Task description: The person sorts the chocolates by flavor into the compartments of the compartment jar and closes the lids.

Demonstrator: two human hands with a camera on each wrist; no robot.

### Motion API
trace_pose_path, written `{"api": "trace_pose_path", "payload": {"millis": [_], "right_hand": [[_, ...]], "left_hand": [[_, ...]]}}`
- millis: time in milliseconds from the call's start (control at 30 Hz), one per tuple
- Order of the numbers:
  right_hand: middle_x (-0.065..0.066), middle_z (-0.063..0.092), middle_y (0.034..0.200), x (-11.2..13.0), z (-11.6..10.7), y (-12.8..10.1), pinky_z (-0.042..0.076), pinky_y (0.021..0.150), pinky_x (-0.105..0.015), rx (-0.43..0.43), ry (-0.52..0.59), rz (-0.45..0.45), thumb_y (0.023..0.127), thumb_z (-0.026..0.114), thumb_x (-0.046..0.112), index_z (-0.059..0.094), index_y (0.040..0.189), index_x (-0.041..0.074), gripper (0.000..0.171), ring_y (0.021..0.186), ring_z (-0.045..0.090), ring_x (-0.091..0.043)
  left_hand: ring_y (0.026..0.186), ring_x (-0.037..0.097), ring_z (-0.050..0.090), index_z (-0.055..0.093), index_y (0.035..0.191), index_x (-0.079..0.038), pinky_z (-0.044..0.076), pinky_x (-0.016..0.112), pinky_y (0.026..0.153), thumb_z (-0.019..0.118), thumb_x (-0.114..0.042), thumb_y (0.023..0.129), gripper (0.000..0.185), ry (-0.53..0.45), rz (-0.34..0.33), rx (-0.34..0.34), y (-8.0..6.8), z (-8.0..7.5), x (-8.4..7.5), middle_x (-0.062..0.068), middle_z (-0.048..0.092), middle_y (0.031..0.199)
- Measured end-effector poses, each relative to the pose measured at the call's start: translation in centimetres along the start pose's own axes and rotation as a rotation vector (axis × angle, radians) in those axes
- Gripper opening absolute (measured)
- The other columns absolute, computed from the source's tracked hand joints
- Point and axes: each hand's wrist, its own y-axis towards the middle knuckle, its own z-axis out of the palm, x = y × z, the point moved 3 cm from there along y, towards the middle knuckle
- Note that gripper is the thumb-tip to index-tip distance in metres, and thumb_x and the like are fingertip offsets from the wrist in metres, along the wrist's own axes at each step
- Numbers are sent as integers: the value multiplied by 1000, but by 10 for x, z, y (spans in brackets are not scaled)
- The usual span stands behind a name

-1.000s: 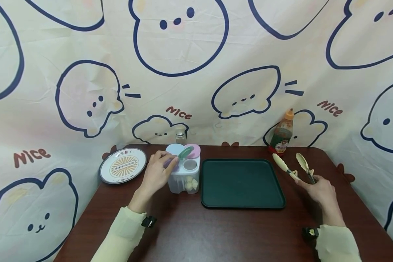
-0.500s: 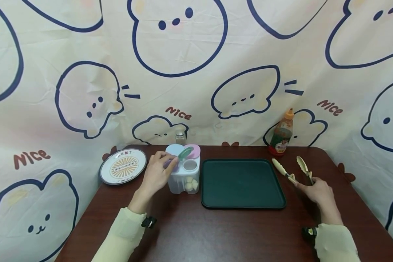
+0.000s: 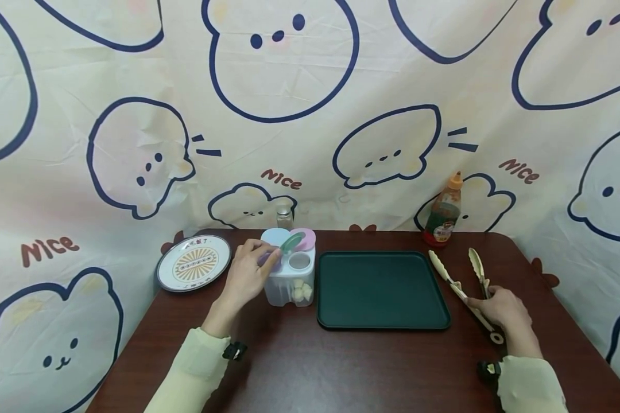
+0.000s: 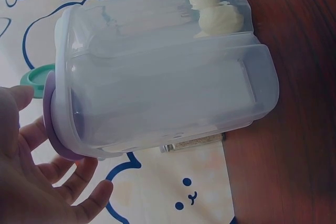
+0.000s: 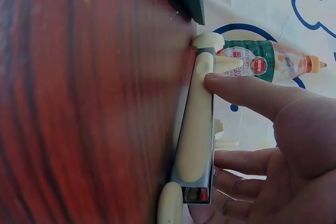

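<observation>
A clear condiment box (image 3: 289, 287) stands left of the tray, with blue, pink and purple lids and a raised green lid (image 3: 293, 243) over one round opening. White chunks (image 3: 302, 291) lie at the bottom of that compartment. My left hand (image 3: 248, 269) rests at its top. In the left wrist view the thumb meets the green lid's edge and loosely bent fingers lie by the purple lid (image 4: 59, 129). My right hand (image 3: 503, 310) is at the cream-handled tongs (image 3: 457, 287), which lie spread on the table. Its thumb touches one arm, with the other fingers extended alongside.
A dark green tray (image 3: 382, 289) lies mid-table. A patterned plate (image 3: 193, 264) leans at the far left. A small shaker (image 3: 285, 217) stands behind the box, and a sauce bottle (image 3: 444, 212) at the back right, close to the tong tips. A printed cloth (image 3: 382, 69) hangs behind.
The tongs have come down flat on the table, and their hinge end now shows left of my right wrist. My right hand has lowered and moved slightly. The left hand stays put.
</observation>
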Motion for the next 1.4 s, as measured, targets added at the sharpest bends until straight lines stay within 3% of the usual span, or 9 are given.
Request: {"api": "trace_pose_path", "payload": {"millis": [267,500,867,1400], "right_hand": [[-43,33,142,-1,0,-1,43,90,-66,-2,5,-15,84,65,65,28,148,-13,107,120,41,-62],[-39,41,140,1,-7,-6,45,86,-62,-59,36,-67,88,62,61,34,146,-10,96,118,45,-58],[-41,34,146,11,-16,-15,41,90,-67,-121,74,-61,91,57,62,31,150,-5,93,123,40,-61],[-33,57,132,51,-8,-21,50,79,-51,-179,114,-292,96,53,58,54,138,-1,72,110,58,-48]], "left_hand": [[119,32,46,72,120,-12,41,51,99,47,-55,101,53,4,2,-4,-1,1,1,12,55,129],[118,31,46,72,120,-13,41,51,99,46,-57,101,54,3,2,-2,-1,1,1,12,55,130],[119,31,46,72,120,-13,41,51,99,46,-57,101,55,4,1,0,-1,1,1,12,55,130],[119,32,46,72,119,-13,41,52,100,46,-57,100,54,-2,-4,-3,-1,1,0,12,55,130]]}}
